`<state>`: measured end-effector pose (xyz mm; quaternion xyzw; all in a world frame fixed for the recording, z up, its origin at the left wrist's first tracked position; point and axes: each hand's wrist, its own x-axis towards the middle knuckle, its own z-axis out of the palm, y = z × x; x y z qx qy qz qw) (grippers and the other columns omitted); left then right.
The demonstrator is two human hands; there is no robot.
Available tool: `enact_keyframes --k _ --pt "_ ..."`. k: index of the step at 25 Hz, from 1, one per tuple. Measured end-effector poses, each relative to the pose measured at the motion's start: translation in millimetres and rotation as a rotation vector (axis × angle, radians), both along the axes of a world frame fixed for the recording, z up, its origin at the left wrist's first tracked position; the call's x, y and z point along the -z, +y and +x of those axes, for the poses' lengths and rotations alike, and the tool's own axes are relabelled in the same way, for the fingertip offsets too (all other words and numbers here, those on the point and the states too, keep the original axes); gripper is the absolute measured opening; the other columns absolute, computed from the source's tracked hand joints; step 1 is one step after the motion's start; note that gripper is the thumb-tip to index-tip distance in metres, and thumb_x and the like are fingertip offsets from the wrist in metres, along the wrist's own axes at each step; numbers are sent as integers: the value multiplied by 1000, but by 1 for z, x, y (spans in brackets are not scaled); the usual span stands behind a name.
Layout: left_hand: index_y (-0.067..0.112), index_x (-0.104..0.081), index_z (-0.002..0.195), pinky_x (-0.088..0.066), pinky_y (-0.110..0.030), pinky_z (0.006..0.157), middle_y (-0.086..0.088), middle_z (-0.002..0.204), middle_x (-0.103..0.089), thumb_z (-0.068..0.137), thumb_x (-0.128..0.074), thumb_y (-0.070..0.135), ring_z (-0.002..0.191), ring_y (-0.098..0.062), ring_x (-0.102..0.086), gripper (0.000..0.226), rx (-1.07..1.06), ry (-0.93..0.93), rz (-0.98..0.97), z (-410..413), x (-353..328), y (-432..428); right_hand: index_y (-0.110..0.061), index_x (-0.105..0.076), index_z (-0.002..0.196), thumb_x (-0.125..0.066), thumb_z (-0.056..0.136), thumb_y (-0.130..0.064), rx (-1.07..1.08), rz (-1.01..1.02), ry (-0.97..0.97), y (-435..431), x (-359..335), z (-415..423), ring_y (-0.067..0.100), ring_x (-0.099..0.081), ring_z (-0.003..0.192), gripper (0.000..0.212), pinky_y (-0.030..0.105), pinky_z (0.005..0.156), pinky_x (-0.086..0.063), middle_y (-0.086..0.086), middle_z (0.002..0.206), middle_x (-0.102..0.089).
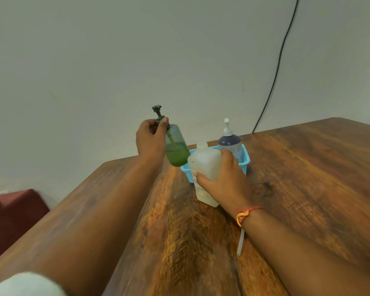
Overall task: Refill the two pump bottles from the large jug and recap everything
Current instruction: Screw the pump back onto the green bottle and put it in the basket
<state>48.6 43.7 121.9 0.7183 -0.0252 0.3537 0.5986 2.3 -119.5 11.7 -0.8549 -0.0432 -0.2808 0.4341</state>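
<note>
Wood-grain brown table (308, 178) fills the lower view, reaching to a pale wall. Near its far edge sits a small light-blue plastic basket (247, 159). Just in front of the basket is the large translucent white plastic jug (203, 161), its pale cap on. The right hand (224, 178) grips the jug's side, thumb across the front and fingers curled round the far side. Left of the basket, the left hand (151, 142) pinches the neck of a clear green pump bottle (176, 150). That bottle is held tilted in the air, about half full of green liquid, with its dark grey pump fitted. A dark-blue pump bottle with a white pump (230, 142) stands upright inside the basket. An orange-and-yellow thread bracelet (244, 214) circles the right wrist.
</note>
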Motion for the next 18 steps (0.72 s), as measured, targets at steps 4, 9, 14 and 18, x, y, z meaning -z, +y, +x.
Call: enact_keyframes --k 4,9,14,18 --pt "11 -64 109 -52 -19 73 3 96 -69 95 -67 34 88 -10 -66 27 41 85 28 42 12 -24 -26 -29 140 -73 78 -60 12 40 -15 -2 1 3 18 -55 116 84 36 86 -57 -3 134 -49" --pt "9 -64 107 -55 -29 81 -5 102 -71 93 -70 33 94 -20 -68 28 76 207 80 70 48 -37 -30 -24 141 -71 77 -63 38 16 -33 0 5 5 17 -53 119 85 39 89 -59 -5 136 -47" --pt "12 -59 102 -52 -26 70 -6 99 -70 94 -69 26 86 -19 -65 19 139 258 115 70 67 -38 -31 -21 140 -71 77 -62 38 19 -67 2 6 8 17 -52 121 87 39 93 -57 -4 137 -47" --pt "9 -61 114 -56 -34 85 -8 112 -70 94 -68 29 99 -21 -66 29 172 295 169 63 66 -34 -31 -20 142 -58 72 -75 28 11 -74 2 8 9 19 -51 123 92 43 94 -57 -2 139 -46"
